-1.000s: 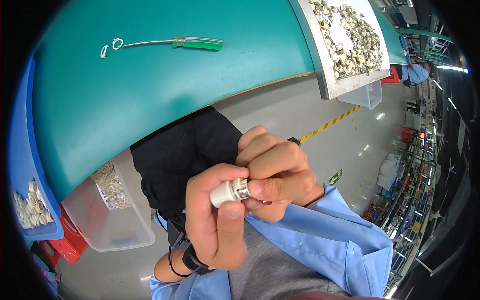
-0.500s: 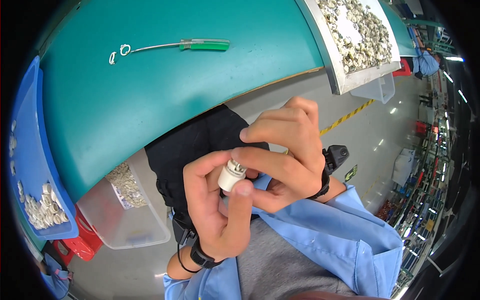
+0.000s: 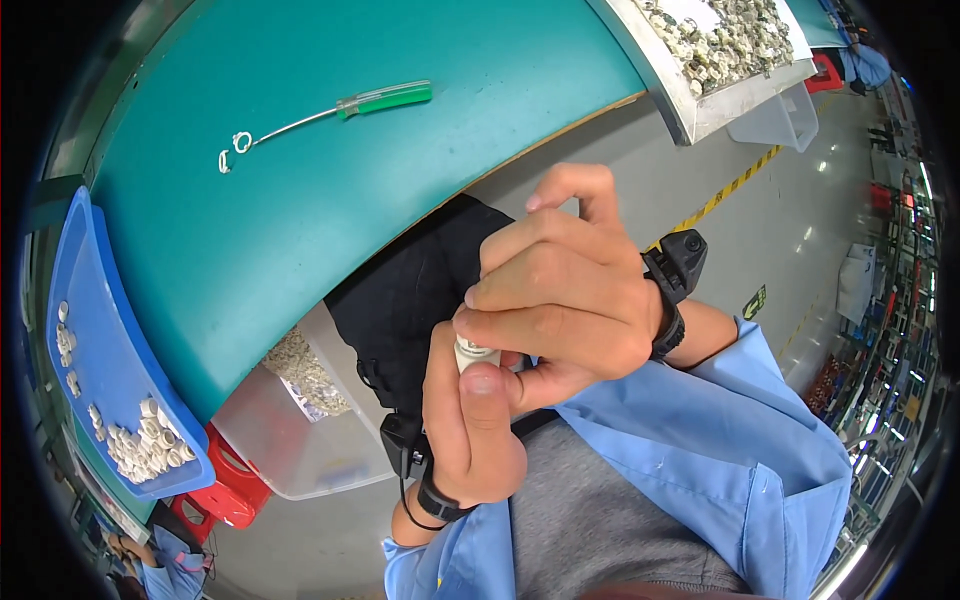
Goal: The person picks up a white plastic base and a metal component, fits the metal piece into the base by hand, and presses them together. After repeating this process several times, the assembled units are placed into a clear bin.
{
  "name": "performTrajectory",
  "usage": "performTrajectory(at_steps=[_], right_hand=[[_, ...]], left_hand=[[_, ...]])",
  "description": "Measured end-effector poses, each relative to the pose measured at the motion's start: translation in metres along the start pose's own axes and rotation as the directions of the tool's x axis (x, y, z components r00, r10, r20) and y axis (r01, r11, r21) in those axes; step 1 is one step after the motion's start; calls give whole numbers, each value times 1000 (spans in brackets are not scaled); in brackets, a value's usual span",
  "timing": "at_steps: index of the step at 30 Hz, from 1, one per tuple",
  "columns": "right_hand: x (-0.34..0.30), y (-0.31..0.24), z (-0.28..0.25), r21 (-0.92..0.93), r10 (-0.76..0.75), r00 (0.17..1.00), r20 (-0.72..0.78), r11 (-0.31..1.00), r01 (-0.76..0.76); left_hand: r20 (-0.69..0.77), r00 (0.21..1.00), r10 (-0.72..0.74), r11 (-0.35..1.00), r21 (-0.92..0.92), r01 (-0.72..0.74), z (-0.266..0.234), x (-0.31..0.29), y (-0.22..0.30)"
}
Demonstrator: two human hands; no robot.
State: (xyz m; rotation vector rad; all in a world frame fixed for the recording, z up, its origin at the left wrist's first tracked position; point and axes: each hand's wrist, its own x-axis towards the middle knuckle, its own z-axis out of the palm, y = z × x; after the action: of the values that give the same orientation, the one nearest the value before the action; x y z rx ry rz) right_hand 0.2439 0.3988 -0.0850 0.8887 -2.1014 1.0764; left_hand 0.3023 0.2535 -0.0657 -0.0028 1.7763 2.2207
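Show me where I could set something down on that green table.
On the green tabletop, the widest bare patch lies between the screwdriver and the near edge. Another lies between the screwdriver's handle and the metal-edged tray. Crowded: that tray, covered with small parts, and the near end of the blue tray, piled with white pieces.

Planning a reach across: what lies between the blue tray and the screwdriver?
From the blue tray, the head view shows green tabletop, then two small white rings by the tip of the screwdriver.
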Motion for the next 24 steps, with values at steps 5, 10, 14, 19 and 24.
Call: performTrajectory(at_steps=[5,10,14,19,24], right_hand=[[-5,-2,3,-7,15,998,-54,1000,-16],[-7,-1,7,22,-12,996,-83,1000,14],[-16,5,8,77,132,988,76,988,-137],[-40,7,30,262,264,946,187,915,-307],[-46,10,59,387,435,879,193,790,-476]], left_hand=[[-39,999,13,999,-30,-14,6,-1,-6],[-78,997,27,999,-35,-30,10,-4,-7],[-149,984,-97,980,-186,69,7,5,-12],[-31,987,-156,876,-466,124,-21,11,-40],[-99,994,-45,928,-372,5,-38,27,-50]])
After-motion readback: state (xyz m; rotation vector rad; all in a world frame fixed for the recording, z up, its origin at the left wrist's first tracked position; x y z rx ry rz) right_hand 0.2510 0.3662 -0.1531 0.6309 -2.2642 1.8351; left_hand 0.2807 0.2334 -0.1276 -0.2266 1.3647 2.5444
